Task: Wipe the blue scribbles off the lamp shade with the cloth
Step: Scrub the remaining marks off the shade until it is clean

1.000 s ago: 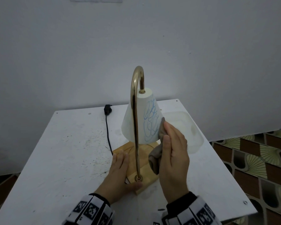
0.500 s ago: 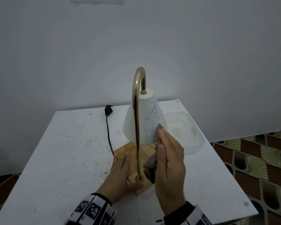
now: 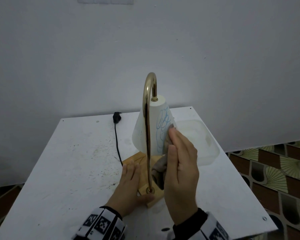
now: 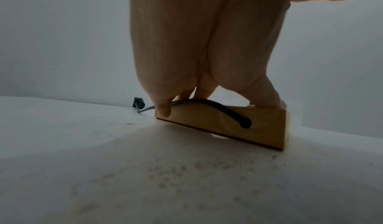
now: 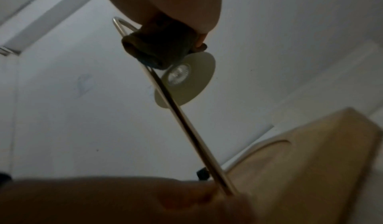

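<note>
The right hand (image 3: 180,172) lays nearly straight fingers (image 3: 174,135) flat against a grey cloth (image 3: 158,172), pressing it to the lower right flank of the white lamp shade (image 3: 152,129). The thumb lies along the cloth's near side, so the cloth sits sandwiched between thumb, palm and shade; how much cloth lies under the palm is hidden. From the right wrist the cloth (image 5: 159,47) bunches dark under the hand, a blue-stained edge at its lower end, with the shade's open rim (image 5: 192,83) and bulb just beyond, all blurred.

The blue scribbles (image 3: 163,125) loop over the shade's right face; their right part is covered by cloth and fingers.

The left hand (image 3: 128,187) lies flat, fingers extended, on the wooden base (image 3: 144,187), thumb at its near corner. The left wrist view shows fingertips (image 4: 163,109) over the base's edge (image 4: 207,117), the palm filling most of the frame.

A brass arched stem (image 3: 146,135) rises from the base and crosses in front of the shade. The black cord (image 3: 117,139) runs back across the speckled white desk (image 3: 68,161). A translucent tub (image 3: 203,142) stands behind the right hand, partly concealed.
</note>
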